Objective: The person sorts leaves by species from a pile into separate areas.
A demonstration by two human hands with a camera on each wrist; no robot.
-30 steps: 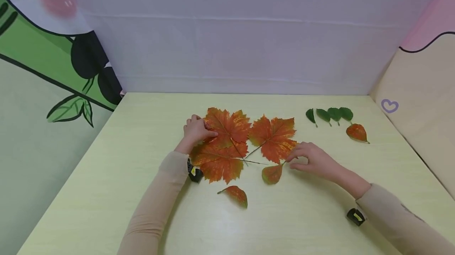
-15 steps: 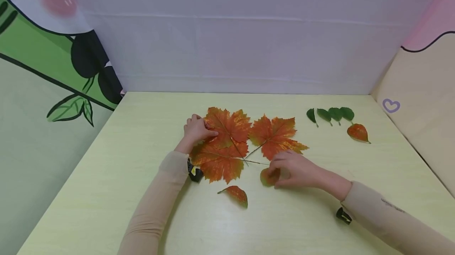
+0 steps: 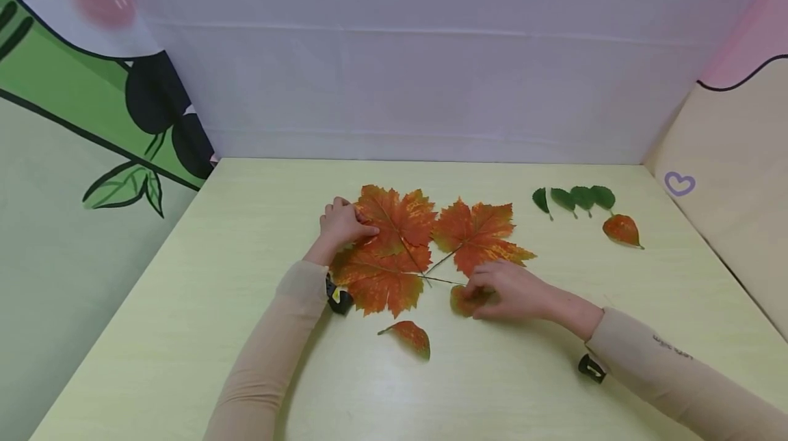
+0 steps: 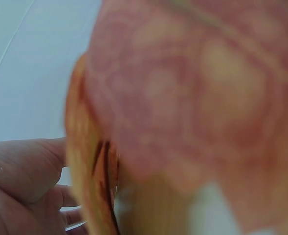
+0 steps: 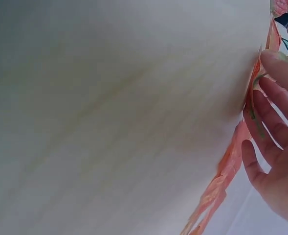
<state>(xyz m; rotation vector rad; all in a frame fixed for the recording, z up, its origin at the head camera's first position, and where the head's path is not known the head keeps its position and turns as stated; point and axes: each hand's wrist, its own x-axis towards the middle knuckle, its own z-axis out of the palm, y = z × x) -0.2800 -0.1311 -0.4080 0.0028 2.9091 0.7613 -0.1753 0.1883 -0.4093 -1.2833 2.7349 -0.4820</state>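
Note:
Three large orange maple leaves lie fanned out mid-table: an upper left leaf [image 3: 397,219], a lower left leaf [image 3: 384,284] and a right leaf [image 3: 480,232]. My left hand [image 3: 342,228] grips the left edge of the upper left leaf, thumb on top and fingers behind it. The left wrist view shows a leaf [image 4: 197,98] close up and blurred, the hand [image 4: 21,176] beside it. My right hand [image 3: 511,290] pinches a small orange-green leaf [image 3: 458,301] near the maple stems. In the right wrist view its fingers [image 5: 271,103] lie against that leaf's stem side.
Another small orange leaf [image 3: 411,340] lies in front of the maple leaves. At the back right, several small green leaves [image 3: 581,196] form a row with a small orange leaf [image 3: 622,230] below them. A pale cloth wall [image 3: 431,92] stands behind the table [image 3: 154,345].
My right hand has moved left and down from the right maple leaf's tip onto the small orange-green leaf, shifting it slightly. My left hand stays at its leaf's edge.

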